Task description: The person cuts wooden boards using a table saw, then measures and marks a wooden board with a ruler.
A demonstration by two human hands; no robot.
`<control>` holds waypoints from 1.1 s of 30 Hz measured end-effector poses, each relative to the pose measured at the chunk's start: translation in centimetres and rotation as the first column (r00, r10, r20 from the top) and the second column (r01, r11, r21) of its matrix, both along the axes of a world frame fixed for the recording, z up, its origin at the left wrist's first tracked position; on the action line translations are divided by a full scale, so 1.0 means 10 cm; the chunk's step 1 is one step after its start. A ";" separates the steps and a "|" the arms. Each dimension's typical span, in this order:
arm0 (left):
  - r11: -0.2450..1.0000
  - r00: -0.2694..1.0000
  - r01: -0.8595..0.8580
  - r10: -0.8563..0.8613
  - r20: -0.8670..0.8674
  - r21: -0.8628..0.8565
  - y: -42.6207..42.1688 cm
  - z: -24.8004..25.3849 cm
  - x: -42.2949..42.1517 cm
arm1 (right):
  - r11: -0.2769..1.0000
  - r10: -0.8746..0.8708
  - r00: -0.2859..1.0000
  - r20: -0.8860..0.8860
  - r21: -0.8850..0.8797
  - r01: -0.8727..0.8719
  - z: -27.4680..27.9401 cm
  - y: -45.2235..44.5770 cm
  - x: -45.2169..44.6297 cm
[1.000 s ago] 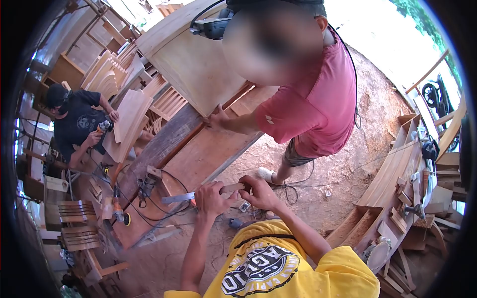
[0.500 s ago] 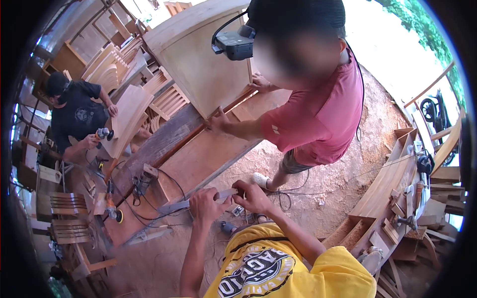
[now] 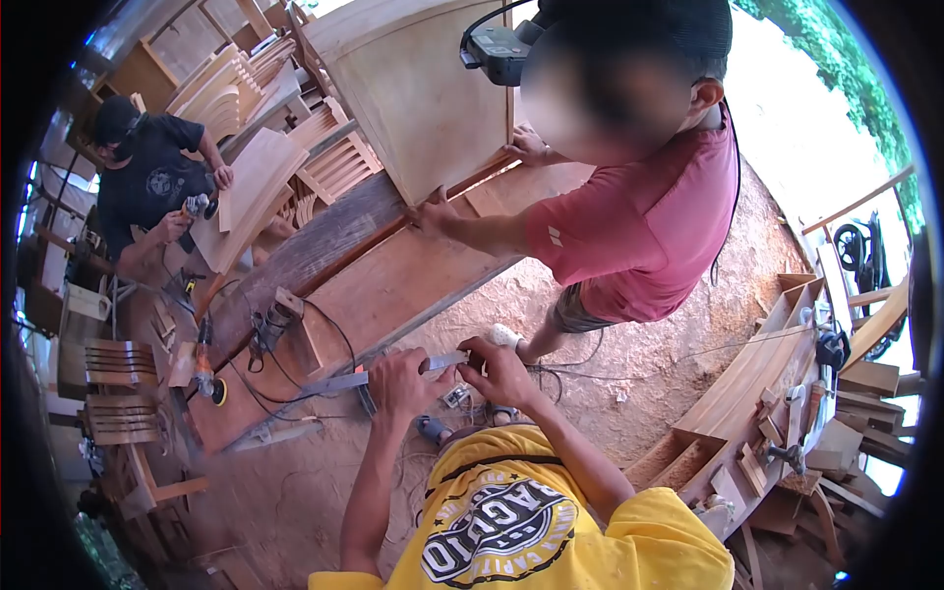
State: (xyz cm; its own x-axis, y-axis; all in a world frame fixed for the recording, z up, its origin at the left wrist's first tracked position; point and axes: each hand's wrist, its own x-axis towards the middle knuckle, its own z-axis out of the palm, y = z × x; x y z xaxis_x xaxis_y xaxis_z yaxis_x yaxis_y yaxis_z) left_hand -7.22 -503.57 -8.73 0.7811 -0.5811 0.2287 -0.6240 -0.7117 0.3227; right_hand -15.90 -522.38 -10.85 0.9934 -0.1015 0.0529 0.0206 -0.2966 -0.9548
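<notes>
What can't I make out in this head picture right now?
Head view:
Flat strip: middle hidden by the left hand; right end, by the right hand; any markings too small to read.
Wooden panel: top cut off by the upper picture edge.

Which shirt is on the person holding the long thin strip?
The yellow shirt with big lettering; its wearer's left hand and right hand grip the strip. Other people wear the pink shirt and dark shirt.
</notes>
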 end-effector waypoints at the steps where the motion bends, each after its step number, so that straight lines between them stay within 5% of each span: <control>1: 1.000 1.000 -0.002 0.002 -0.009 -0.005 -0.02 0.03 -0.01 | 1.000 -0.007 1.000 0.001 -0.002 0.007 0.00 -0.01 0.00; 33: 1.000 0.999 -0.010 0.011 -0.036 0.023 -0.02 0.04 -0.01 | 1.000 0.009 0.999 -0.036 0.009 -0.009 -0.08 0.00 0.00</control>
